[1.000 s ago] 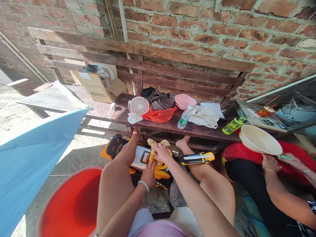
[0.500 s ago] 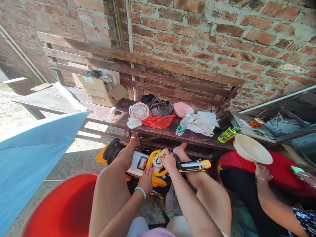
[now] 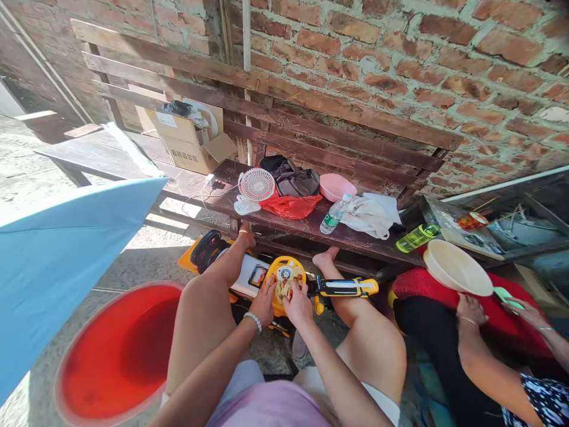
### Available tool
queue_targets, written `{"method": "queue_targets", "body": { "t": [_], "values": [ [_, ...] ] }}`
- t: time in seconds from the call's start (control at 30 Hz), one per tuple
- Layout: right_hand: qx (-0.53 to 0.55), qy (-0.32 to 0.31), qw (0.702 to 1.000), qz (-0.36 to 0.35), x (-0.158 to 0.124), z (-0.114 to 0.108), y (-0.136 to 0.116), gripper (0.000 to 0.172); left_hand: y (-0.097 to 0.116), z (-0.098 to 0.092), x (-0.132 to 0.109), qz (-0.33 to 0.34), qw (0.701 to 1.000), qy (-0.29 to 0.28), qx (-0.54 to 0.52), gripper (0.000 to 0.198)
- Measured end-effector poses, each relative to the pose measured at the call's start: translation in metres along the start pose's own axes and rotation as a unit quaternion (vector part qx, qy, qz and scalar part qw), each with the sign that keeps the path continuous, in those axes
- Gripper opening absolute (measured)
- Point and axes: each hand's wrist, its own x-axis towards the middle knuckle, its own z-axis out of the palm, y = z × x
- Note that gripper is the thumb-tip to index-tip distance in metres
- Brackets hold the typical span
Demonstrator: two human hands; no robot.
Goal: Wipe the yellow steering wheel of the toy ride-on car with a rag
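Two bare hands work close together over the yellow wheel (image 3: pixel 285 274) of a toy (image 3: pixel 246 276), which sits between the person's bent legs. The right hand (image 3: pixel 299 307) has its fingers drawn in around a crumpled, yellowish cloth (image 3: pixel 284 289), which lies over the near part of the wheel, just below the hub. The left hand (image 3: pixel 263 307), with a pale bead bracelet (image 3: pixel 253 321) at its wrist, reaches in from the other side, fingertips near the rim and just beside the cloth; whether they pinch the cloth or only rest there, I cannot tell. A black and yellow boom (image 3: pixel 349 287) sticks out to the right of the wheel.

Beyond the toy runs a dark wooden bench (image 3: pixel 302 226) against a brick wall (image 3: pixel 377 65). On it, from left to right, are an open box (image 3: pixel 182 142), a white fan (image 3: pixel 256 184), a red bag (image 3: pixel 293 207) with dark fabric (image 3: pixel 296 178) on top, a pink bowl (image 3: pixel 336 187), a clear bottle (image 3: pixel 335 214) and white fabric (image 3: pixel 367 216). A green bottle (image 3: pixel 418 238) is near its right end. To the left are a red tub (image 3: pixel 106 350) and a blue sheet (image 3: pixel 66 255). At right, a co-worker has one hand (image 3: pixel 471 309) beside a cream basin (image 3: pixel 457 267) and holds something pale green (image 3: pixel 508 298) in the other
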Motion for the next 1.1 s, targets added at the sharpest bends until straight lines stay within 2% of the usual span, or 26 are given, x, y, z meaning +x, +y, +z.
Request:
{"method": "queue_targets", "body": {
  "t": [0.07,0.13,0.17,0.23,0.3,0.33,0.37,0.47,0.57,0.7,0.9,1.0,1.1],
  "values": [
    [-0.007,-0.019,0.999,-0.037,-0.009,0.001,-0.003,0.046,0.003,0.001,-0.001,0.004,0.996,0.040,-0.076,0.067],
    [-0.018,-0.016,0.998,-0.057,-0.011,-0.005,-0.008,0.046,0.005,0.001,0.001,-0.027,0.978,0.104,-0.180,0.059],
    [-0.021,-0.003,0.998,-0.063,-0.008,-0.012,-0.012,0.046,0.005,-0.001,0.002,-0.066,0.959,0.135,-0.242,0.057],
    [-0.026,0.042,0.995,-0.088,0.005,-0.027,-0.021,0.046,0.004,-0.006,0.007,-0.187,0.887,0.155,-0.393,0.054],
    [-0.031,0.088,0.987,-0.129,0.025,-0.041,-0.033,0.046,0.002,-0.013,0.012,-0.301,0.787,0.101,-0.529,0.046],
    [-0.037,0.099,0.983,-0.148,0.036,-0.044,-0.040,0.045,0.000,-0.017,0.015,-0.330,0.752,0.069,-0.566,0.040],
    [-0.046,0.098,0.981,-0.162,0.046,-0.044,-0.046,0.044,-0.002,-0.020,0.016,-0.346,0.729,0.042,-0.589,0.036],
    [-0.089,0.052,0.979,-0.176,0.065,-0.029,-0.061,0.038,-0.008,-0.024,0.017,-0.347,0.694,0.002,-0.631,0.037],
    [-0.125,0.030,0.976,-0.178,0.061,-0.007,-0.065,0.035,-0.011,-0.022,0.017,-0.344,0.650,-0.007,-0.678,0.040],
    [-0.142,0.018,0.968,-0.206,0.034,0.004,-0.047,0.035,-0.011,-0.018,0.018,-0.346,0.639,-0.008,-0.687,0.045],
    [-0.162,-0.003,0.967,-0.196,0.006,-0.010,-0.001,0.033,-0.005,-0.018,0.019,-0.359,0.648,0.017,-0.672,0.038],
    [-0.192,-0.006,0.967,-0.165,0.009,-0.021,0.011,0.033,-0.002,-0.018,0.017,-0.357,0.676,0.019,-0.644,0.036],
    [-0.202,0.006,0.969,-0.144,0.018,-0.034,0.011,0.035,-0.001,-0.016,0.017,-0.361,0.712,0.024,-0.601,0.031]
  ]
}}
